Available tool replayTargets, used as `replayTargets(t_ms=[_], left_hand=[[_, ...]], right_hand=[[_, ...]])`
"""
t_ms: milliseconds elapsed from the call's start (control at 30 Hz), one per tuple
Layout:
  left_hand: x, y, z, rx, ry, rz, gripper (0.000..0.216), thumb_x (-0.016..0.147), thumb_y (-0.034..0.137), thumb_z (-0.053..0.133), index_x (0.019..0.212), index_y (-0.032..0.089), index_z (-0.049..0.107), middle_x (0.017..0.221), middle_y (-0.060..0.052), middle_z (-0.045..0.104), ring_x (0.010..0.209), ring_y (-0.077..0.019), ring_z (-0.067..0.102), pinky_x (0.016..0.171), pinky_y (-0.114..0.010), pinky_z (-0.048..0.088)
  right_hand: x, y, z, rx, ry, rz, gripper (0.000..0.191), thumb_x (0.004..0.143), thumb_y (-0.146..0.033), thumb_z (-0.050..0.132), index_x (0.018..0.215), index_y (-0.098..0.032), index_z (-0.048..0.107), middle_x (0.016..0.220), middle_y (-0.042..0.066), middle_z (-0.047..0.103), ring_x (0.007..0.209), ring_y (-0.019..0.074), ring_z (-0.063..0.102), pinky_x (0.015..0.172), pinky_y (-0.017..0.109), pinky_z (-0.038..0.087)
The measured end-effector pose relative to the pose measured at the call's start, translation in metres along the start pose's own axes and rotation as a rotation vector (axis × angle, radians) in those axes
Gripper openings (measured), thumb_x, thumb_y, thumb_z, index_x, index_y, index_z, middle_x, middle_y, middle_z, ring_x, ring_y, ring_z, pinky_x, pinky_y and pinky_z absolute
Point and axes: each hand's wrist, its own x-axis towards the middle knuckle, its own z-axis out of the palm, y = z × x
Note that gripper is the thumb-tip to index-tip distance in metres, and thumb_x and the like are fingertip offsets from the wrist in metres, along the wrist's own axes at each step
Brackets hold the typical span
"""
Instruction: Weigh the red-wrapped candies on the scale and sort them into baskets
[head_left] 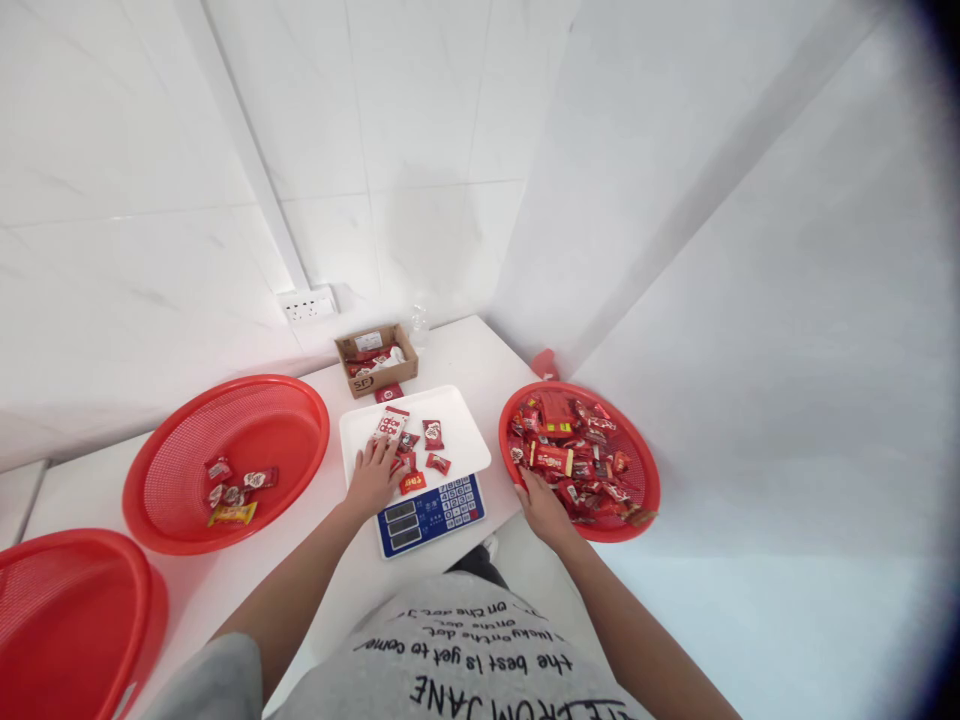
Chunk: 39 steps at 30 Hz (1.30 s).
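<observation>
On the white pan [469, 440] of a digital scale [431, 525], my left hand [373, 478] lies with its fingers stretched over several small red candy packets. A white-and-red packet [391, 424] touches its fingertips. A red-and-white packet [433, 434] and a small red candy [438, 463] lie further right on the pan. At the near left rim of a red plastic basket [654, 470], my right hand [544, 508] grips the edge; part of its fingers is hidden. Many red-wrapped candies [551, 458] fill that basket.
Left of the scale stands a red basket [304, 425] with a few packets and one yellow candy [232, 514]. Another red basket [75, 620] is at the lower left. Behind the scale, a cardboard box [384, 378] holds packets. Walls border the white table [465, 350].
</observation>
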Motion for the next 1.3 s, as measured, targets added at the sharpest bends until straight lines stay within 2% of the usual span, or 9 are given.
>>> replayTargets(t_ms=[167,333,433,567,700,833,967,1100,1300], left_hand=[[0.018,0.009,-0.007,-0.003,-0.031,0.067,0.065,0.085,0.053,0.04,0.141,0.022,0.029,0.15,-0.012,0.023,0.139,-0.0301,0.011,0.108,-0.054,0.013],[0.002,0.016,0.0,0.021,0.05,0.135,0.067,0.08,0.055,0.049,0.136,0.021,0.037,0.145,-0.013,0.034,0.138,-0.0298,0.016,0.109,-0.055,0.009],[-0.011,0.014,0.003,0.029,0.057,0.153,0.065,0.077,0.052,0.055,0.131,0.017,0.042,0.139,-0.015,0.042,0.136,-0.0302,0.022,0.11,-0.054,0.013],[-0.016,0.005,0.001,-0.01,0.094,0.187,0.046,0.079,0.039,0.056,0.119,0.017,0.051,0.128,-0.014,0.05,0.133,-0.0294,0.029,0.108,-0.049,0.026],[-0.017,-0.001,-0.004,-0.047,0.119,0.27,0.022,0.083,0.028,0.048,0.099,0.021,0.061,0.113,-0.01,0.056,0.129,-0.028,0.035,0.106,-0.048,0.032],[-0.021,0.0,-0.004,-0.053,0.129,0.191,0.02,0.084,0.026,0.045,0.094,0.02,0.062,0.126,-0.011,0.048,0.121,-0.0272,0.042,0.101,-0.046,0.038],[-0.021,0.003,-0.007,-0.023,0.171,0.084,0.02,0.082,0.027,0.049,0.096,0.019,0.061,0.138,-0.013,0.038,0.122,-0.031,0.04,0.099,-0.047,0.038],[-0.018,0.007,-0.013,0.045,0.118,0.071,0.019,0.081,0.034,0.052,0.088,0.019,0.062,0.127,-0.014,0.048,0.114,-0.0312,0.046,0.093,-0.045,0.041],[-0.018,0.016,-0.017,0.02,0.058,0.019,0.014,0.084,0.025,0.046,0.092,0.02,0.057,0.109,-0.009,0.055,0.1,-0.0247,0.051,0.084,-0.038,0.043]], right_hand=[[-0.005,-0.011,-0.003,0.0,-0.052,0.078,0.052,0.093,-0.037,0.023,0.141,-0.017,0.03,0.14,0.011,0.042,0.127,0.0231,0.041,0.099,0.037,0.036],[-0.01,-0.016,-0.006,-0.035,-0.037,0.093,0.052,0.093,-0.039,0.021,0.141,-0.019,0.03,0.134,0.011,0.049,0.118,0.0251,0.05,0.092,0.037,0.04],[-0.011,-0.017,-0.005,-0.064,-0.024,0.103,0.052,0.093,-0.039,0.02,0.14,-0.019,0.03,0.131,0.011,0.052,0.115,0.025,0.052,0.088,0.036,0.042],[-0.011,-0.017,-0.003,-0.088,-0.027,0.112,0.052,0.093,-0.039,0.018,0.141,-0.02,0.029,0.129,0.012,0.053,0.111,0.0255,0.054,0.084,0.036,0.043],[-0.012,-0.017,-0.002,-0.101,-0.014,0.1,0.053,0.093,-0.039,0.017,0.141,-0.02,0.027,0.129,0.012,0.053,0.11,0.025,0.055,0.083,0.036,0.043],[-0.011,-0.016,-0.002,-0.112,-0.017,0.112,0.053,0.093,-0.04,0.016,0.141,-0.021,0.028,0.128,0.011,0.054,0.11,0.0237,0.055,0.082,0.034,0.043],[-0.01,-0.015,-0.002,-0.098,-0.03,0.116,0.053,0.093,-0.041,0.016,0.142,-0.022,0.027,0.127,0.011,0.055,0.112,0.0244,0.053,0.082,0.035,0.043],[-0.009,-0.014,0.0,-0.103,-0.02,0.118,0.052,0.094,-0.04,0.017,0.141,-0.021,0.028,0.126,0.011,0.056,0.112,0.0242,0.054,0.082,0.034,0.043],[-0.008,-0.012,0.002,-0.107,-0.017,0.116,0.053,0.093,-0.041,0.017,0.142,-0.023,0.026,0.127,0.01,0.055,0.109,0.0243,0.055,0.081,0.035,0.043]])
